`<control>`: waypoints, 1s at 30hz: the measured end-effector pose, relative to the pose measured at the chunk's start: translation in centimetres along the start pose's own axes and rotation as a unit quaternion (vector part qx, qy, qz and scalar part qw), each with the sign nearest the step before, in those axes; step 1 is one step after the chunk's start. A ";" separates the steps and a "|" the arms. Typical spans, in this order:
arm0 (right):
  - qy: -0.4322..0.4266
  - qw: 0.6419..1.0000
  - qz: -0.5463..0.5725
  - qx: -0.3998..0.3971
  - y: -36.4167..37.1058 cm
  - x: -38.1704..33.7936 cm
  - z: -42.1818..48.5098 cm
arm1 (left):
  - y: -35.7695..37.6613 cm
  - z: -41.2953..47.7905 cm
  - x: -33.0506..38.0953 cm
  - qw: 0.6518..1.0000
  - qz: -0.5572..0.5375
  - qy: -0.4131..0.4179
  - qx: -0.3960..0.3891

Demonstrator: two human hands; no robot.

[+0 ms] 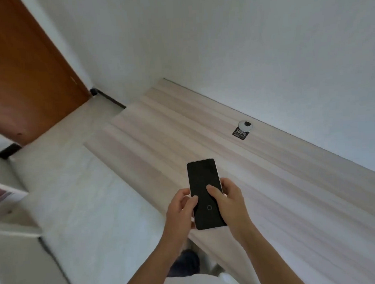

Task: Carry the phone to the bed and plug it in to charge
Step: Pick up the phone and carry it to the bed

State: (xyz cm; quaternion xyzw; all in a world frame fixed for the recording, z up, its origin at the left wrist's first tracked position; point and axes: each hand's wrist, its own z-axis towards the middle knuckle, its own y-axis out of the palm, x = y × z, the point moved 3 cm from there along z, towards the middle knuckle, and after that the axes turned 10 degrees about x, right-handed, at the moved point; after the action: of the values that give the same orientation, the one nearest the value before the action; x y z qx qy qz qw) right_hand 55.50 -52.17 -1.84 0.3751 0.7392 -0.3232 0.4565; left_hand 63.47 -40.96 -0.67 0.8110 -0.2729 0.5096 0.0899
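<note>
A black phone [204, 185] with a dark screen and pale edges is held upright in front of me, over the near edge of a light wooden desk [273, 180]. My left hand [179, 211] grips its left side with the thumb on the screen. My right hand [229, 203] grips its right side, thumb resting on the glass. No bed, cable or charger is in view.
A small white round device with a black label [243, 128] sits at the desk's back edge against the white wall. A brown wooden door [22, 71] stands at the far left. Pale floor [86, 204] runs left of the desk. A white furniture edge [7, 212] juts in at left.
</note>
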 end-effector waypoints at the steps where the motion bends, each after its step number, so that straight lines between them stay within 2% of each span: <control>1: -0.007 1.000 -0.009 -0.019 1.0 0.1 -0.4 | -1.1 -0.5 -0.4 1.000 -0.013 -0.005 0.023; 10: -0.055 0.971 -0.093 -0.211 13.4 0.1 -4.7 | -13.1 -3.7 -3.7 0.969 -0.101 -0.034 0.222; 15: -0.061 0.949 -0.126 -0.283 20.8 0.5 -7.5 | -19.6 -3.6 -5.5 0.944 -0.140 -0.052 0.294; 20: -0.089 0.928 -0.164 -0.323 29.5 0.2 -8.9 | -26.8 -1.4 -6.2 0.926 -0.169 -0.058 0.333; 30: -0.154 0.903 -0.237 -0.323 48.2 -2.5 -10.5 | -43.3 5.6 -4.4 0.913 -0.195 -0.061 0.354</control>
State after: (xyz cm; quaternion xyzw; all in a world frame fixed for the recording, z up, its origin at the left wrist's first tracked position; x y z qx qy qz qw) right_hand 92.65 -19.60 -2.14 -0.0339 0.7908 -0.2187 0.5706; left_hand 89.50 -5.66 -1.39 0.8565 0.0834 0.4944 -0.1224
